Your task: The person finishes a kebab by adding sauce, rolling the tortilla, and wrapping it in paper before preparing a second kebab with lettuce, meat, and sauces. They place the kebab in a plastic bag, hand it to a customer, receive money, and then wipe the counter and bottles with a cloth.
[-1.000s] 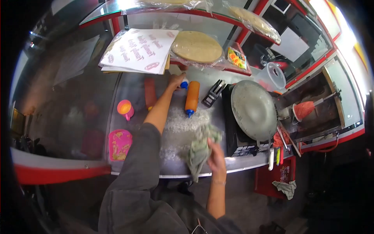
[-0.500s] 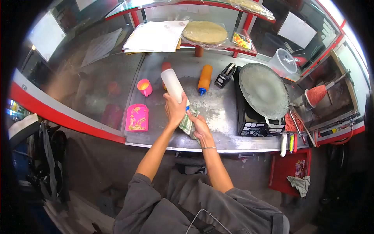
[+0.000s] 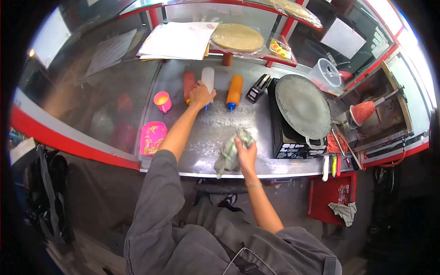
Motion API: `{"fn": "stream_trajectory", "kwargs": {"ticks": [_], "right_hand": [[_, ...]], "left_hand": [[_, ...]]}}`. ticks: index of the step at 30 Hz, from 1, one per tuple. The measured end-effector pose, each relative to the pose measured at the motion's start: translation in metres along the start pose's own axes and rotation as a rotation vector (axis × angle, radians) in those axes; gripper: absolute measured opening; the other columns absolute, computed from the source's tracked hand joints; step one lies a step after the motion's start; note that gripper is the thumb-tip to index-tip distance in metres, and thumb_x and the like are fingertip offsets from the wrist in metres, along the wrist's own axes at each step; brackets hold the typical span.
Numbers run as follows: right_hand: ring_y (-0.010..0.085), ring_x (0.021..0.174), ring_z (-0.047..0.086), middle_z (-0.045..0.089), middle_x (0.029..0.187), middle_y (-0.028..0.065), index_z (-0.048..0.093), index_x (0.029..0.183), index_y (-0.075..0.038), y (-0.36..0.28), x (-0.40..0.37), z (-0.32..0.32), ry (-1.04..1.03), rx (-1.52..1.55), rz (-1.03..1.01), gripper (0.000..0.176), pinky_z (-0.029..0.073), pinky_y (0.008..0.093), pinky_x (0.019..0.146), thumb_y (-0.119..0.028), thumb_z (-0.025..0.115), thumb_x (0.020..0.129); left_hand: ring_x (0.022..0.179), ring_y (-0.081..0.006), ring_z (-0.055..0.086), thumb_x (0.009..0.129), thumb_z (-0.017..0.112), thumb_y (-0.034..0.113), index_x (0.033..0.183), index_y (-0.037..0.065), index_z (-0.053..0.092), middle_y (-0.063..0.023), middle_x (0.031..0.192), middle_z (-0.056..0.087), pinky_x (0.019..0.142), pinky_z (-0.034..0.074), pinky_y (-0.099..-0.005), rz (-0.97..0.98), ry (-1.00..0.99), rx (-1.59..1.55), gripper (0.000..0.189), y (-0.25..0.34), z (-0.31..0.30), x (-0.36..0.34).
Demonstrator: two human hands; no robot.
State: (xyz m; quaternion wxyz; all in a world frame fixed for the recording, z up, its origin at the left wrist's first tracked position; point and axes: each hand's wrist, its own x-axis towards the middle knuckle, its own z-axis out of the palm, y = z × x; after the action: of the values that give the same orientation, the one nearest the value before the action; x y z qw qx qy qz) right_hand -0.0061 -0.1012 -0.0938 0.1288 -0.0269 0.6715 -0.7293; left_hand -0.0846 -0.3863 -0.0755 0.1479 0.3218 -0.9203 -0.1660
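My left hand [image 3: 200,95] is closed around a white squeeze bottle [image 3: 208,77], whose blue tip points down toward me. Just left of that hand is a red squeeze bottle [image 3: 189,83], partly hidden by my fingers. To the right lies an orange squeeze bottle [image 3: 235,88] with a blue tip, apart from both hands. Near the front of the metal counter, my right hand [image 3: 248,156] grips a crumpled green-and-white checked cloth [image 3: 229,153].
A pink mug [image 3: 162,102] and pink container [image 3: 153,140] stand at left. At right are a tape dispenser [image 3: 259,88], a round griddle [image 3: 303,107] on a black stove, and knives [image 3: 326,167] at the edge. Overhead, a shelf holds paper sheets [image 3: 178,40] and wrapped flatbreads [image 3: 237,37].
My left hand has carried the white bottle away from me to beside the red one, turning it more upright in view. The cloth has come off the bottle and moved right with my right hand.
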Motion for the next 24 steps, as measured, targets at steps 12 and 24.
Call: {"fn": "stream_trajectory", "kwargs": {"ticks": [12, 24], "right_hand": [[0.0465, 0.097, 0.061, 0.066, 0.102, 0.025, 0.062, 0.107, 0.001, 0.005, 0.12, 0.038, 0.182, -0.733, -0.317, 0.036, 0.049, 0.0497, 0.086, -0.015, 0.072, 0.076], [0.037, 0.097, 0.063, 0.063, 0.103, 0.017, 0.067, 0.099, -0.004, -0.018, 0.195, 0.065, -0.125, -1.421, -0.367, 0.023, 0.055, 0.0454, 0.081, -0.006, 0.061, 0.077]], "left_hand": [[0.114, -0.0377, 0.061, 0.074, 0.071, 0.063, 0.132, -0.011, 0.044, -0.0241, 0.129, 0.057, 0.091, 0.052, -0.0476, 0.038, -0.219, -0.094, 0.098, 0.068, 0.046, 0.051], [0.098, -0.042, 0.067, 0.076, 0.066, 0.06, 0.126, -0.022, 0.042, -0.0297, 0.101, 0.068, 0.085, 0.054, -0.0466, -0.033, -0.305, -0.348, 0.098, 0.008, -0.008, 0.023]]}}
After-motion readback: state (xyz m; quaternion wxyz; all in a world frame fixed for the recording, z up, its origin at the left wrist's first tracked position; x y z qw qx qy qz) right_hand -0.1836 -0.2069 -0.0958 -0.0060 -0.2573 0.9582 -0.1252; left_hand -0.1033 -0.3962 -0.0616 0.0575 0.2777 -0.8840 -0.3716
